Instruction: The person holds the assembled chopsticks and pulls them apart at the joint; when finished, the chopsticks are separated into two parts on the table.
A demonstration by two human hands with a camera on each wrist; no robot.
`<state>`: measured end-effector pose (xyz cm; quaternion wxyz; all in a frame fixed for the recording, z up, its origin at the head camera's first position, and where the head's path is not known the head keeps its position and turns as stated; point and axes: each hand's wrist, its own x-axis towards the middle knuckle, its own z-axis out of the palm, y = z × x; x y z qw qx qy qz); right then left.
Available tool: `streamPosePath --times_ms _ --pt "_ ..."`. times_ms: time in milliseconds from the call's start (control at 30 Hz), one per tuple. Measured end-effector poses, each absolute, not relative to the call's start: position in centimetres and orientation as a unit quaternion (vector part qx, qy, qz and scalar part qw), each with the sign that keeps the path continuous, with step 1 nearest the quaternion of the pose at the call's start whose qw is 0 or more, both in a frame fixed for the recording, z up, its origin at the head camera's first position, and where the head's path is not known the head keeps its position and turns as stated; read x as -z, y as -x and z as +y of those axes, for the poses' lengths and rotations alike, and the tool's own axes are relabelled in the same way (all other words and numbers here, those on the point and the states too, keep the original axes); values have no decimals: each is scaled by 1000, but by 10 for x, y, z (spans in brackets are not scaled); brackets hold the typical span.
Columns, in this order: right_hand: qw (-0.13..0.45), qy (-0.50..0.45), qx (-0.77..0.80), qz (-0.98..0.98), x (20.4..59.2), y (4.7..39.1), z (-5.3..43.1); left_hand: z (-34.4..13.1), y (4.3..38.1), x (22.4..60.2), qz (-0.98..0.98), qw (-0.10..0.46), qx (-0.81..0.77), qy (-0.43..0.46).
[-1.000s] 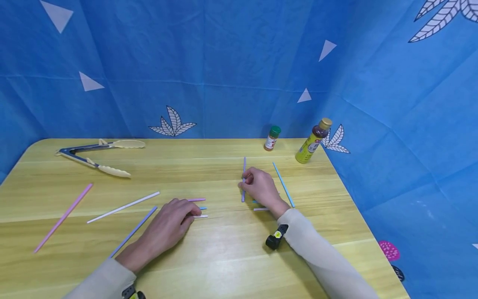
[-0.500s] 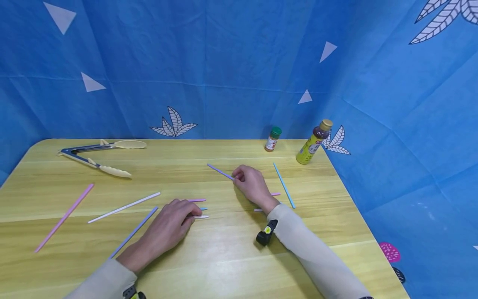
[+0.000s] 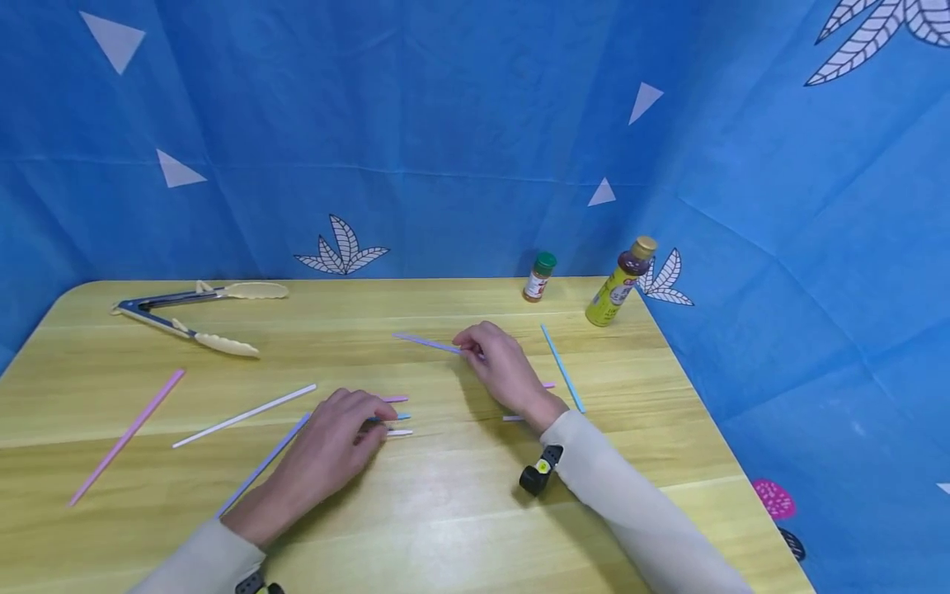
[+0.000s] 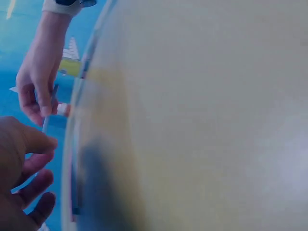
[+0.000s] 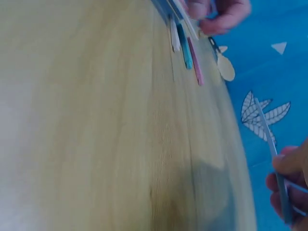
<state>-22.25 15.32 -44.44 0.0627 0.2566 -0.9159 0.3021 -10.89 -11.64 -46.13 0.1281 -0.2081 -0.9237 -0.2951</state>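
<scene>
In the head view my right hand (image 3: 505, 367) pinches a thin purple straw (image 3: 426, 341), which points left above the table. The right wrist view shows the same straw (image 5: 267, 127) between thumb and fingers. My left hand (image 3: 326, 454) hovers with loosely bent fingers over a pink straw (image 3: 397, 398), a blue straw (image 3: 393, 417) and a white straw (image 3: 401, 432); only their right ends show in the head view. Nothing is visible between the left fingers in the left wrist view. Beneath my right wrist, ends of another pink straw (image 3: 549, 384) and white straw (image 3: 512, 418) stick out.
Left on the wooden table (image 3: 445, 528) lie a long pink straw (image 3: 126, 437), a white straw (image 3: 245, 416), a blue straw (image 3: 263, 466) and tongs (image 3: 196, 313). Right stand a green-capped jar (image 3: 539, 277) and a yellow-labelled bottle (image 3: 622, 282), near a light-blue straw (image 3: 563, 368).
The purple straw in my right hand has swung from pointing away to pointing left, while that hand shifted slightly left. My left hand stays almost in place.
</scene>
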Motion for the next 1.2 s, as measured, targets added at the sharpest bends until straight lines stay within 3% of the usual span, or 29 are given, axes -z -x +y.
streamPosePath --times_ms 333,733,1000,1200 --pt "54 -375 -347 -858 429 179 169 -116 115 430 -891 225 327 221" --pt "65 -434 -372 -818 420 142 163 -100 100 433 -893 137 338 263" --pt "50 -404 -388 -827 426 133 160 -93 94 441 -883 179 327 285" --pt "36 -369 -393 -842 432 128 163 -91 90 442 -883 169 336 281"
